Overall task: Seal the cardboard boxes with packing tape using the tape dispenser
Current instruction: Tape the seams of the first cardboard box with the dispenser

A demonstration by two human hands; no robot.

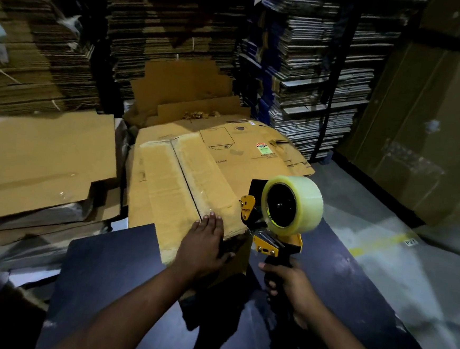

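At centre frame, the cardboard box [187, 182] is being pressed at its near edge by the left hand [204, 244], fingers flat and together. At four o'clock, the tape dispenser [280, 219] is being gripped by the right hand [289, 286], fingers wrapped round its handle. The box is being judged light and stiff; its contents are hidden.

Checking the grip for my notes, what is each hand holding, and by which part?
The right hand grips the tape dispenser by its black handle. The left hand holds nothing; it presses flat on the box at its near edge.
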